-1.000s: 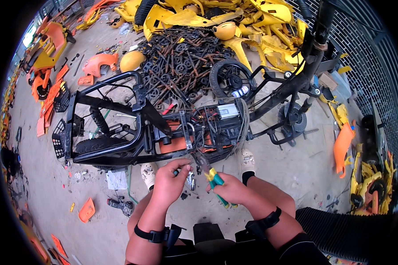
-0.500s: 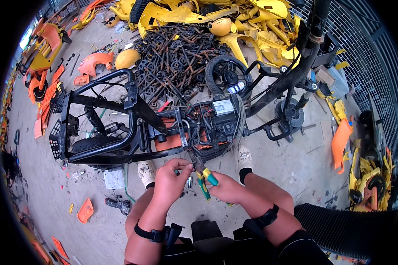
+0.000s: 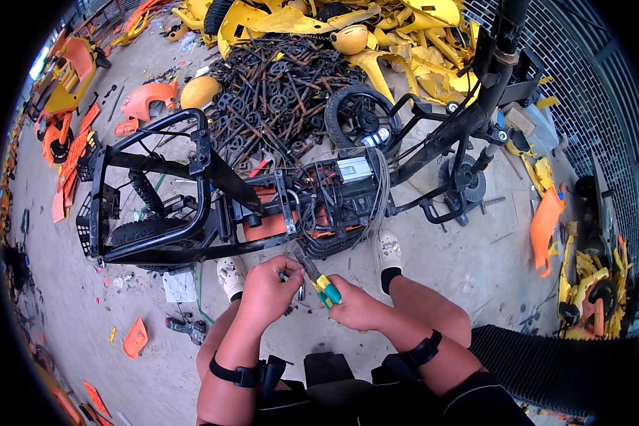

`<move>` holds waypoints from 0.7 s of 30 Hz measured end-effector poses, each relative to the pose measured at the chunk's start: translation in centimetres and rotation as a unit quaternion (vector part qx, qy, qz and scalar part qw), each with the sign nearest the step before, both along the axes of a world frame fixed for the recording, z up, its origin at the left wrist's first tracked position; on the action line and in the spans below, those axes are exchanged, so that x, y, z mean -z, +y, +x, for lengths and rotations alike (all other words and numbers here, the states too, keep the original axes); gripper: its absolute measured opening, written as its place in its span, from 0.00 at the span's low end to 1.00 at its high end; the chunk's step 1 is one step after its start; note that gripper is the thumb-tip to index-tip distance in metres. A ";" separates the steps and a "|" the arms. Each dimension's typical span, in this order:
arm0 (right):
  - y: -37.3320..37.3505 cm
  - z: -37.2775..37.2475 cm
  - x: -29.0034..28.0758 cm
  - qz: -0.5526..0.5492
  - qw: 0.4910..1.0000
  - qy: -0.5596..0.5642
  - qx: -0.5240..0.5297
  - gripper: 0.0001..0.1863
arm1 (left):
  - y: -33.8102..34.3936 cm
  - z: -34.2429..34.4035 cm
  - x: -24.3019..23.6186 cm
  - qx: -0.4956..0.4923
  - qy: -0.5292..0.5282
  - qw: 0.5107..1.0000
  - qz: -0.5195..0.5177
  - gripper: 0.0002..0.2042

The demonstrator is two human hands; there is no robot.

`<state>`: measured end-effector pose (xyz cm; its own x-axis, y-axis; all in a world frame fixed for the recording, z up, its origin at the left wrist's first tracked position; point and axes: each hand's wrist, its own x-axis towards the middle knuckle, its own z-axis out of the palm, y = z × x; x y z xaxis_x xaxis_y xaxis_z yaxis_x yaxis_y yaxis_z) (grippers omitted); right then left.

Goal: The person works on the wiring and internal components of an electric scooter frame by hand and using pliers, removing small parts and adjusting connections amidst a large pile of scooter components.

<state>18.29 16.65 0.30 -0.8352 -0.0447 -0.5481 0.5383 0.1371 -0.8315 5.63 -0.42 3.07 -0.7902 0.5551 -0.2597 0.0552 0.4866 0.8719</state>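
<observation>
My right hand (image 3: pixel 358 302) is wrapped round a pair of pliers (image 3: pixel 324 285) with yellow and green handles. The metal jaws point up and left toward the near side of a black scooter frame (image 3: pixel 207 170). Close beside the jaws, my left hand (image 3: pixel 270 290) is closed in a pinch, thumb against fingers. A small dark teal bit shows there, too small to name. Just beyond both hands, the frame's open middle holds tangled wires (image 3: pixel 311 206), a silver box (image 3: pixel 355 169) and black electrical parts.
Behind the frame lie a heap of rusty metal parts (image 3: pixel 270 99) and a pile of yellow panels (image 3: pixel 426 57). A power tool (image 3: pixel 186 326) and an orange plastic piece (image 3: pixel 136 338) are on the floor at left. Black ribbed material (image 3: pixel 525 369) is at lower right.
The pliers' handles have come closer together in my right hand, and the pliers have turned slightly. My left hand keeps its pinch. The whole view has shifted a little.
</observation>
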 end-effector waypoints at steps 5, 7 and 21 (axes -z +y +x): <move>0.0 -0.1 2.5 -0.090 0.996 0.009 -0.007 0.23 | -0.3 -0.4 0.5 0.018 0.011 1.000 -0.023 0.07; -0.1 -0.1 2.8 -0.088 0.996 -0.004 -0.004 0.22 | -0.5 -0.6 0.4 0.029 0.019 0.999 -0.042 0.08; -1.2 0.0 1.1 -0.059 0.992 -0.108 -0.012 0.14 | -1.7 0.0 0.8 0.074 -0.021 0.988 -0.136 0.09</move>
